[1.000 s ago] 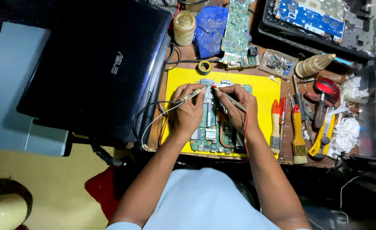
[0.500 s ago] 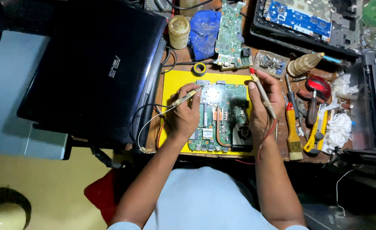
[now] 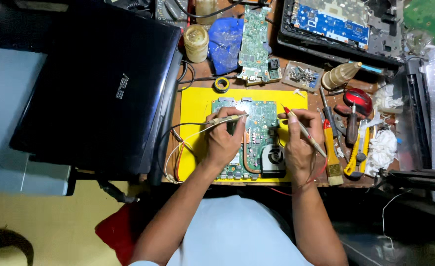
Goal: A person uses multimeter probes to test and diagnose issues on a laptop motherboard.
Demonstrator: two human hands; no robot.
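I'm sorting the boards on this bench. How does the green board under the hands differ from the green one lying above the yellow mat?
The board under the hands lies on the yellow mat; the upper board lies off it, on the bench. The lower one is wider and carries a fan and copper pipe; the upper is narrow, with none visible. The left hand and right hand hold probes at the lower board; the upper is untouched. Both are green.
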